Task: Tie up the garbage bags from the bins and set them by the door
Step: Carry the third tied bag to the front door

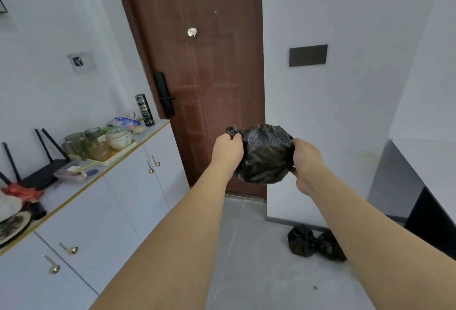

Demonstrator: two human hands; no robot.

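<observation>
Two hands hold one black garbage bag [265, 154] in the air in front of the brown door [197, 63]; the head view is the only view. The left hand [228, 149] is closed around a twisted end of the bag at its upper left, and a small tuft of plastic comes out above the fingers; the right hand [304, 155] grips the bag on its right side, with the fingers curled into the plastic. The bag is round and full, and it touches nothing except the hands; both forearms reach forward from the bottom of the picture.

On the grey floor [246, 260], near the foot of the white wall to the right of the door, two more tied black bags [315, 242] lie just beside each other; each has a knot on top.

At the left stands a white cabinet [111, 198] with small round knobs; on its top there is a tray [111, 158] with bowls and glass jars, a dark cylinder bottle [144, 110] near the door, a black router [44, 171] with antennas upright, and a plate at the near end. The door has a black lock handle [164, 94] on its left edge and a small white hook [192, 32] higher up; a dark rectangular plate [308, 55] is fixed on the wall to the right.
</observation>
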